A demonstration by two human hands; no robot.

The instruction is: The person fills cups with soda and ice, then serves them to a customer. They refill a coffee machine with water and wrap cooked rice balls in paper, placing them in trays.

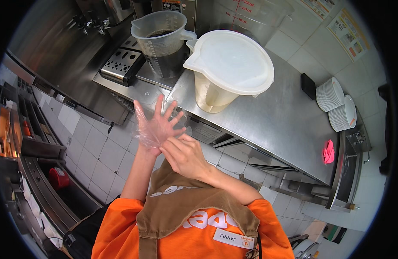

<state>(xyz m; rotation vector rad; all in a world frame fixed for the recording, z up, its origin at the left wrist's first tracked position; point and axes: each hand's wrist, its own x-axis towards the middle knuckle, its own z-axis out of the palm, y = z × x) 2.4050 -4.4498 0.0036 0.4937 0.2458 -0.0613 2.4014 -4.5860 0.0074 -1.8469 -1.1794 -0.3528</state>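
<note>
A thin transparent plastic glove [144, 131] covers my left hand [160, 124], whose fingers are spread with the palm towards me. Its loose film bunches around the thumb and wrist. My right hand [184, 155] pinches the glove's cuff at the left wrist between thumb and fingers; it is bare. Just beyond the hands, a large plastic measuring pitcher [215, 98] with a pale liquid stands on the steel counter [267, 119], under a white spouted lid [236, 61]. Left of it is an uncovered measuring jug [163, 58] partly filled with dark liquid.
A perforated steel drip tray [121, 64] sits beside the jug. Behind is a large transparent graduated container [247, 16]. Stacked white plates [330, 94] and a pink cloth [328, 152] are at the right. A red container [58, 178] lies lower left.
</note>
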